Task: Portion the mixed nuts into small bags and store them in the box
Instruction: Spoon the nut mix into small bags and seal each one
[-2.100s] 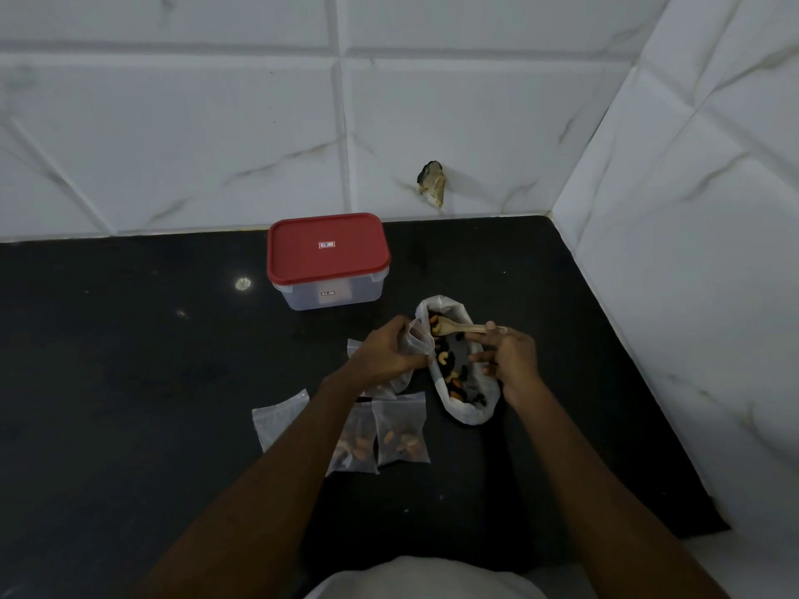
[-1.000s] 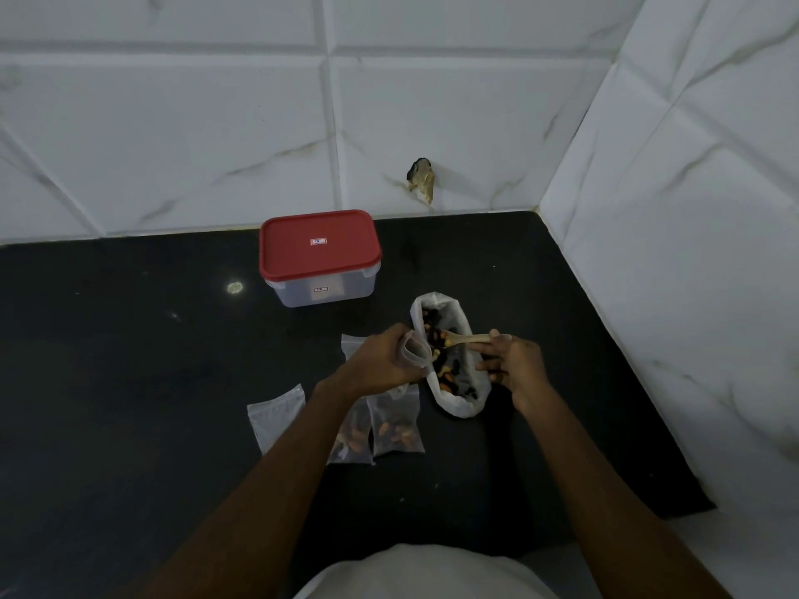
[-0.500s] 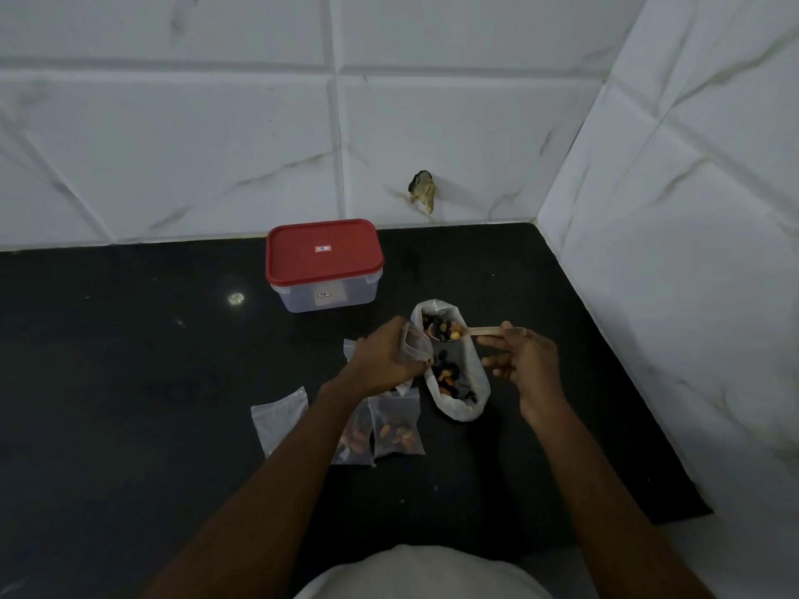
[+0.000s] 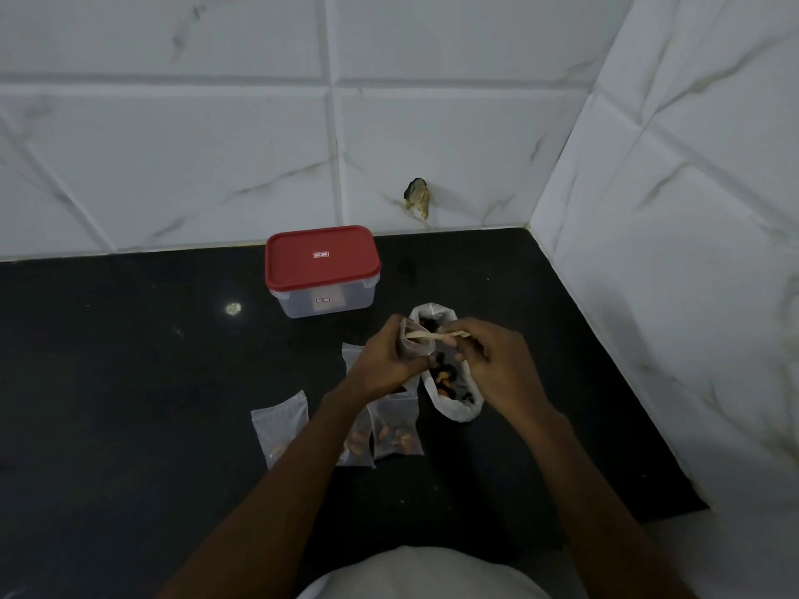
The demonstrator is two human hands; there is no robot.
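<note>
Corner worktop, light dim. The dark counter [image 4: 129, 382] lies open to the left of the work. On the right it ends at a tiled side wall [image 4: 691, 296], near the nut bag [image 4: 460, 410]. The back wall [image 4: 173, 144] stands just behind the box [image 4: 324, 302], which has its red lid [image 4: 320, 255] on and sits beyond the hands, apart from them.

We find both hands close together over the nut bag's mouth. The left hand [image 4: 385, 365] grips a small bag [image 4: 413, 345], mouth up and open. The right hand [image 4: 497, 361] pinches a wooden spoon [image 4: 436, 335], tip at that mouth; its load we cannot tell. The nut bag lies open on the counter, nuts showing.

Two filled bags [image 4: 395, 432] lie flat by the left forearm, a third bag [image 4: 281, 419] just left of them. We note one chip [image 4: 418, 201] in the back tile and a lamp glint [image 4: 233, 308] on the counter.
</note>
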